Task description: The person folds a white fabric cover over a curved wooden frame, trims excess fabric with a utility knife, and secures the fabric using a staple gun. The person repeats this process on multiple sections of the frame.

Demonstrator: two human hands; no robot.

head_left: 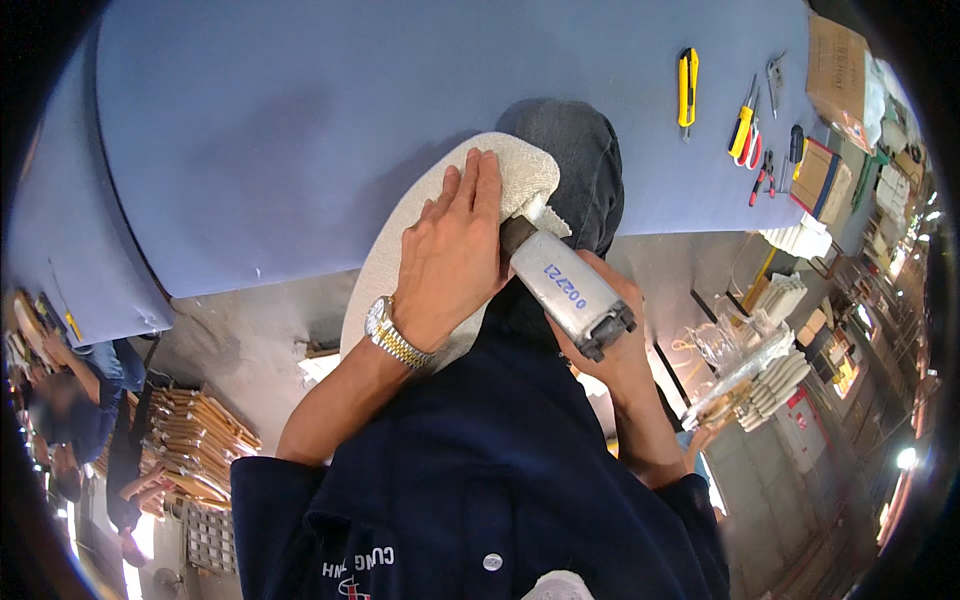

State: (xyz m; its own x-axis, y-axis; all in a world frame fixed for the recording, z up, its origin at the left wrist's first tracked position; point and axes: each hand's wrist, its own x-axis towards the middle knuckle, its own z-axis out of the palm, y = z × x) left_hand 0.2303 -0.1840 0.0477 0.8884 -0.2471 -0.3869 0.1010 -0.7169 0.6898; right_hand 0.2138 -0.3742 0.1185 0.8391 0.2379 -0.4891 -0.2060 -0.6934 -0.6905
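Under the left hand [452, 255], a round cushion [400, 250] covered in cream woven fabric is lying half over the near edge of the blue tabletop [300, 130], and the hand is pressing it flat, palm down and fingers stretched out together toward the far rim, apparently so that the fabric is staying taut and the piece is not sliding while the tool works at its edge. Just to the right of that hand, the right hand [610, 335] is closing around a grey, barrel-shaped power tool [567, 290] from below, fingers wrapped under the body, with the tool's dark nose angling up and leftward into the folded fabric at the cushion's rim, touching it right beside the left fingertips. The left wrist (wearing a metal watch [388, 333]) is running straight back to a bare forearm that is coming up from the lower edge, while the right forearm is bending in from the lower right, both emerging from dark blue sleeves. Well beyond the right hand, toward the far right end of the tabletop, a yellow utility knife [687, 88], yellow-handled pliers [744, 125], red-handled snips [760, 180] and a cardboard box [838, 65] are lying apart from the work. Far off to the lower left of the left hand, a stack of wooden frames [195, 440] is standing on the floor.
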